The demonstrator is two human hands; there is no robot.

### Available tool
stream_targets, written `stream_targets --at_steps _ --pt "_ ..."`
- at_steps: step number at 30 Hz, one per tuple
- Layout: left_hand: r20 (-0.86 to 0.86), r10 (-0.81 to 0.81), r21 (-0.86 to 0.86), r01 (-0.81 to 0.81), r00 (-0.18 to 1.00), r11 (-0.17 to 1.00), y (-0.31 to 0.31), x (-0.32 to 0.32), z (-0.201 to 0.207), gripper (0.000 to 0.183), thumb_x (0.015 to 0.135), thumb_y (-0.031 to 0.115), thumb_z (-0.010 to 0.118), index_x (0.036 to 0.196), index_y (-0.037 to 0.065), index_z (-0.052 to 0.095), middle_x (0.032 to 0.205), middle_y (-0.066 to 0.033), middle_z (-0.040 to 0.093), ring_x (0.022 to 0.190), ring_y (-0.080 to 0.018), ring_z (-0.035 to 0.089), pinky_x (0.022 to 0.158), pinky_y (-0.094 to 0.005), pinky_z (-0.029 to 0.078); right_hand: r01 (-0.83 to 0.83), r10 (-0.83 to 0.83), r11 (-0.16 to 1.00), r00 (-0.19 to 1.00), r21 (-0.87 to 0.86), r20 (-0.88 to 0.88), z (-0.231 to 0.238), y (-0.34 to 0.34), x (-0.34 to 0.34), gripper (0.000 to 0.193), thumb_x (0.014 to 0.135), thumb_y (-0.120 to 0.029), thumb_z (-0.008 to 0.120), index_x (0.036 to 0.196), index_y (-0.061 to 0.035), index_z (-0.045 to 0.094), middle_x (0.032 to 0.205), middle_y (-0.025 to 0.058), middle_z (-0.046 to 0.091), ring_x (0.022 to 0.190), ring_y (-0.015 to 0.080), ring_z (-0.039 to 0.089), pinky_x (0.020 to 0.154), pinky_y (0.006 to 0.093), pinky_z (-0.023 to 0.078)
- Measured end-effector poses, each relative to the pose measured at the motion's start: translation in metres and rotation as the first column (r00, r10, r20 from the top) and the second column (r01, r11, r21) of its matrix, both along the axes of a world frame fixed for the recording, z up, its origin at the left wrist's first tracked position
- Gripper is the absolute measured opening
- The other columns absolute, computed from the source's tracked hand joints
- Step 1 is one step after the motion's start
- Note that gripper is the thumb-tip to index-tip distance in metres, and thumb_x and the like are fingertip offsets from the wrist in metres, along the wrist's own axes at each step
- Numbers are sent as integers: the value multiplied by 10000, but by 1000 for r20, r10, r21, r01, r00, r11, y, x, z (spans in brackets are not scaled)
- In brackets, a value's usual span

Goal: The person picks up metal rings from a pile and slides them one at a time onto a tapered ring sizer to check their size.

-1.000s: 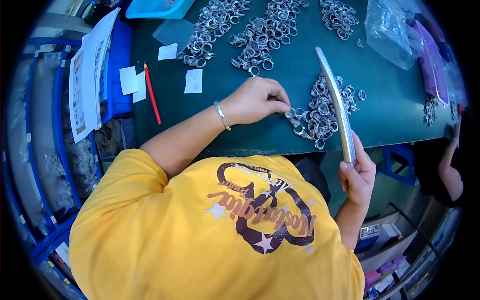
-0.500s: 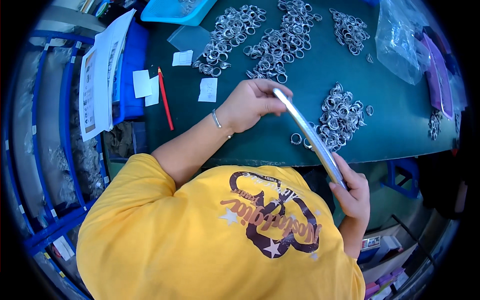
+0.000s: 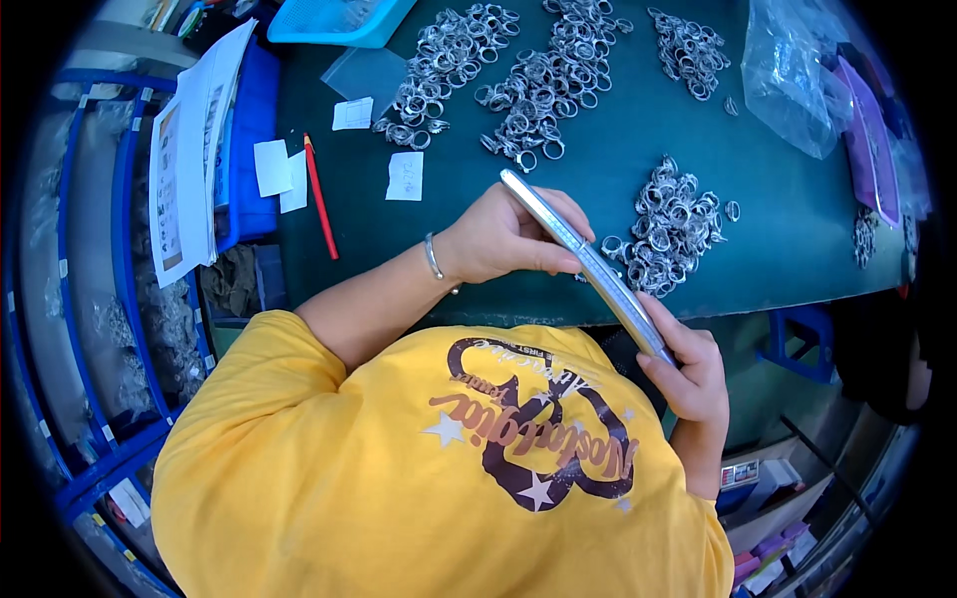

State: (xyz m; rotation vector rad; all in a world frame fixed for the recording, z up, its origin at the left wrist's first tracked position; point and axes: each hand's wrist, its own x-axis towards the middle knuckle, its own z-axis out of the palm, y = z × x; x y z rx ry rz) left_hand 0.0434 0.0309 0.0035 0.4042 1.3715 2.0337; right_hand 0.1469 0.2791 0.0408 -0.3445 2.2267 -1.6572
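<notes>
A tapered silver ring mandrel with markings along it slants across in front of me, over the table's near edge. My right hand is closed around its lower, thicker end. My left hand pinches at the mandrel's middle, thumb on the near side and fingers behind. A thin metal ring appears to circle the mandrel at those fingertips, mostly covered by them. Just beyond the mandrel lies a pile of silver rings. A bangle sits on my left wrist.
More ring piles lie farther back on the green table. A red pencil, paper slips and a blue bin are at left. On the right are a clear plastic bag and a purple tray.
My left hand has moved from the mandrel's thin tip down to its middle. The view has shifted slightly; my right hand keeps hold of the lower end.
</notes>
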Motion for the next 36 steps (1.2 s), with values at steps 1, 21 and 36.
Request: stream_targets --at_steps 1,21,36 --pt "4 -2 -4 2 1000 1000 0 0 3 250 656 24 741 891 7 657 877 -85 593 748 -130 576 654 -208 475 -2 2 1000 1000 -2 19 0 0 0 544 699 21 551 1237 23 471 762 130 592 650 132 574 630 240 436" --pt "-915 21 -283 -676 403 680 -2 -46 6 112 712 36 676 817 33 638 845 -69 576 658 -144 565 576 -243 468 492 -452 865 851 -100 267 0 28 20 573 750 22 522 1308 4 395 760 21 522 419 12 399 367 146 285" --pt "188 97 -98 -80 977 992 17 -21 -2 167 818 13 576 981 -2 608 972 -92 602 833 -138 599 733 -230 504 426 -396 901 885 -85 243 -1 22 18 563 735 9 524 1290 -8 431 748 13 540 429 8 409 394 150 300"
